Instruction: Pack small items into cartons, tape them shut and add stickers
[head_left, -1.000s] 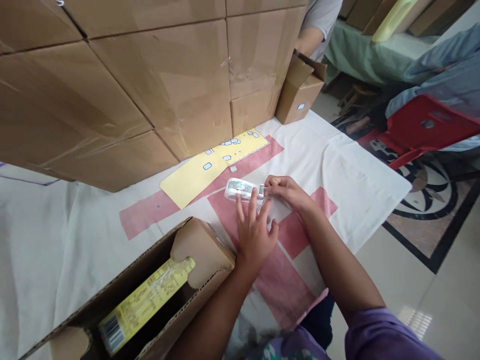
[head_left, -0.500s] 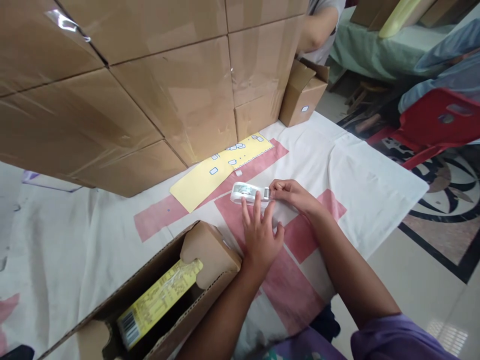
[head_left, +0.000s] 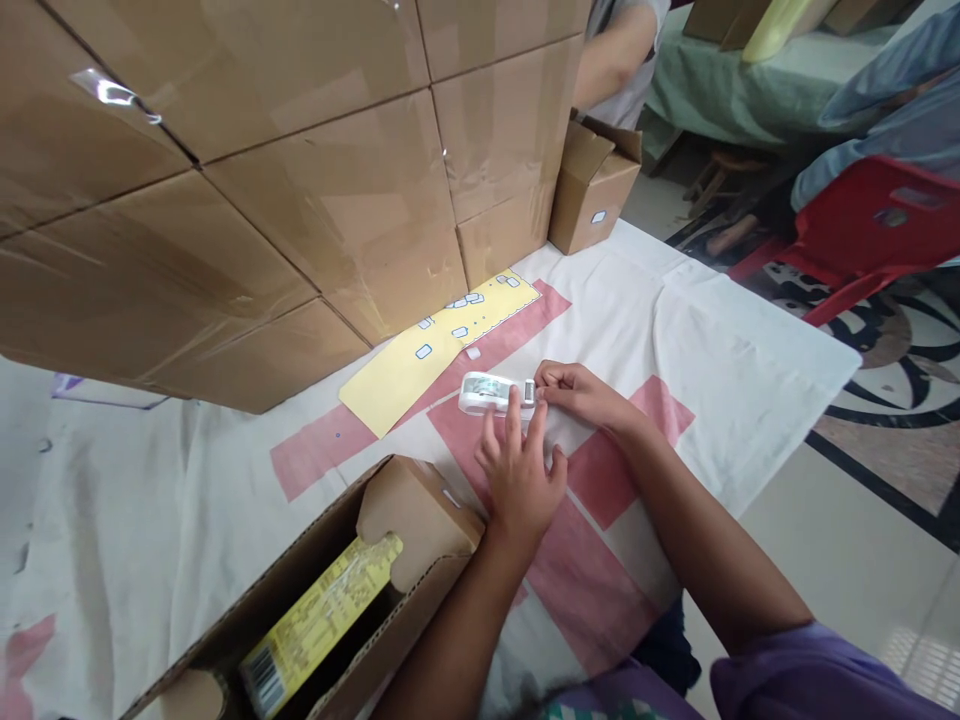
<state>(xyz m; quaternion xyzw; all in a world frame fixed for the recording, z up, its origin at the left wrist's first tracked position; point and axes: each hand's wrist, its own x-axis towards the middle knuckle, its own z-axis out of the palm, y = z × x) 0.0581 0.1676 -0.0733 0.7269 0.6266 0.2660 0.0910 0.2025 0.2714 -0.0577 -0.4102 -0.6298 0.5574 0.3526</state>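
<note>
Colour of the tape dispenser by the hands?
Mostly white: the tape dispenser shows best in the head view, the only one.

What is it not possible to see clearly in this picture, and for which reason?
In the head view:
Right hand: curled fingers hide whether it holds anything.
Open box: lower end cut off by bottom edge.
Yellow packet: print too small to read.
Co-worker's arm: hand hidden by stacked boxes.

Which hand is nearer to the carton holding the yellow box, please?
Left. The left hand is just right of the carton; the right hand is farther away, at the right end of the tape dispenser.
</note>
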